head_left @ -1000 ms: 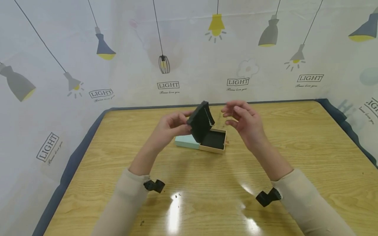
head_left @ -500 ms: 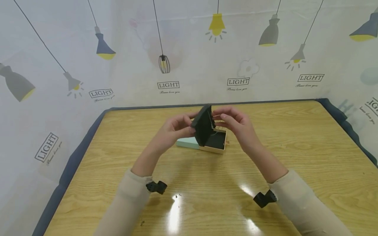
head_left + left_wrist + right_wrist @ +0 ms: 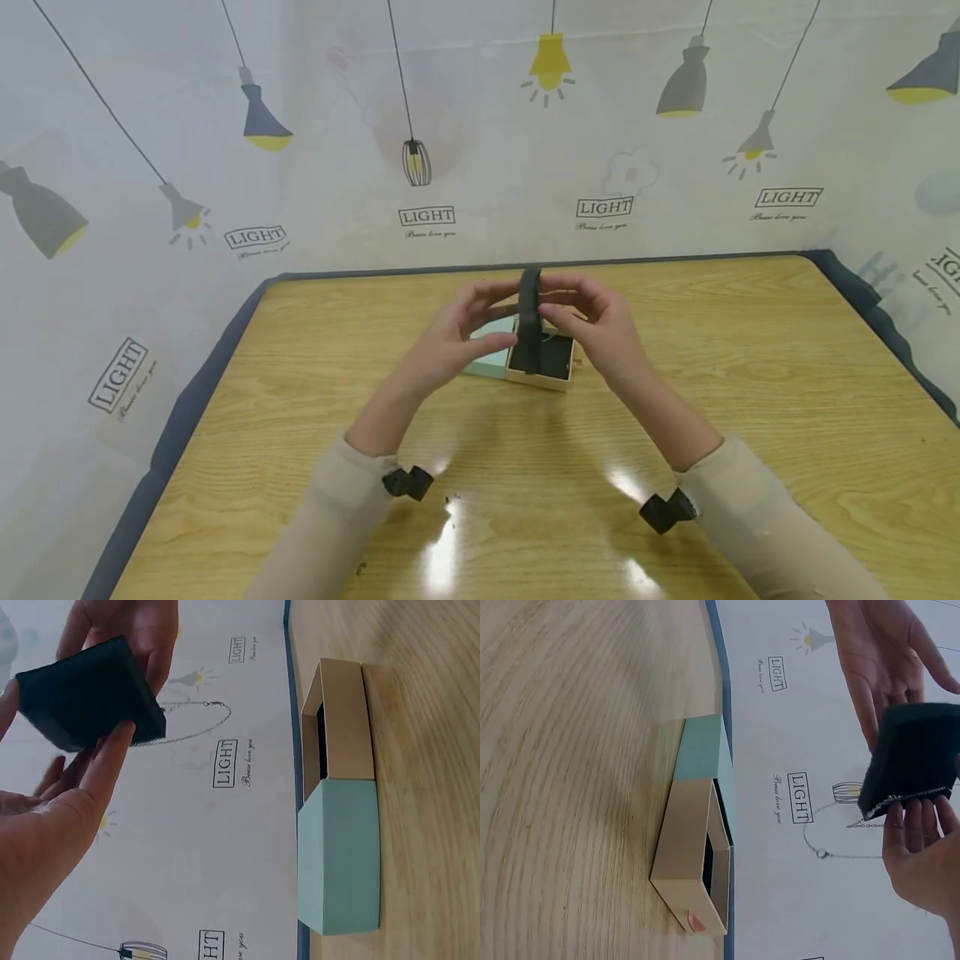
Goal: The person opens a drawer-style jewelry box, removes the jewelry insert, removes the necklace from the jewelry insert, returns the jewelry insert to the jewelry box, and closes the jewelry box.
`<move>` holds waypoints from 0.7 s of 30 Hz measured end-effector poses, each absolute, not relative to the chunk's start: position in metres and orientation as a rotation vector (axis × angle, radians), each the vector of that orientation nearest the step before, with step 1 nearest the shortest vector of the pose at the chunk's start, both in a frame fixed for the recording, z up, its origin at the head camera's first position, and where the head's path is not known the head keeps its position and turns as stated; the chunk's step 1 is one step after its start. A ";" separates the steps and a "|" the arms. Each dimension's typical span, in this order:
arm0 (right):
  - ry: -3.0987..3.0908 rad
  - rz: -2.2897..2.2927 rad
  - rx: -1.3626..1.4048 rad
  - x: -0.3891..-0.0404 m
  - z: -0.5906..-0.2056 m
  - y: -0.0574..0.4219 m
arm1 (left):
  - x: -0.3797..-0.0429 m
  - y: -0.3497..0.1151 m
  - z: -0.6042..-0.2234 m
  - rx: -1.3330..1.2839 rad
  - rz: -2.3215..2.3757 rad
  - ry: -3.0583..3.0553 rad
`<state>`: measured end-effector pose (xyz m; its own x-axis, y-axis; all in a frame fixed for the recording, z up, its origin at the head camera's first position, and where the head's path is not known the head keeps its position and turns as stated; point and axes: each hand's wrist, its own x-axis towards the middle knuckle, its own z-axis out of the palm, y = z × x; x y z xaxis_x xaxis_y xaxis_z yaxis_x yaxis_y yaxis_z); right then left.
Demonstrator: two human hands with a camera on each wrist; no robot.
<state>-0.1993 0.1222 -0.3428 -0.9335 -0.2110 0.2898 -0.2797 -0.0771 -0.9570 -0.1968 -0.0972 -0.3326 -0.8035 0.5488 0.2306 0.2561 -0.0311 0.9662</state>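
Left hand (image 3: 450, 337) and right hand (image 3: 600, 329) meet at a black pad (image 3: 529, 325), one on either side, and from my distant seat I see it turned edge-on to the head camera. On the left, thumb and fingers grip the pad. On the right, bent fingers and thumb hold it at the edge where a thin silvery chain (image 3: 894, 799) runs; I cannot tell whether they pinch the chain too. Part of the chain hangs below the pad in a loose loop, with a clasp (image 3: 215, 703) on it.

My wrist views show the pad held up in the air, well apart from the wooden table (image 3: 300, 375). In the head view it overlaps the tan drawer (image 3: 540, 382), which stands pulled out from its mint cover (image 3: 491, 364) and has a dark lining inside. A small pinkish tab (image 3: 696, 922) sits on the drawer's end. Behind everything I see a pale backdrop (image 3: 510, 167) printed with lamps.
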 end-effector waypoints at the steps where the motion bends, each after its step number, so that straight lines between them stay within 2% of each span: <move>1: -2.101 2.193 0.549 -0.199 -0.343 0.121 | -0.196 -0.094 -0.332 0.852 1.926 2.025; 11: -2.122 2.123 0.540 -0.195 -0.343 0.113 | -0.188 -0.073 -0.332 0.802 1.838 2.318; 21: -2.131 2.139 0.498 -0.193 -0.344 0.110 | -0.184 -0.070 -0.333 0.787 1.799 2.389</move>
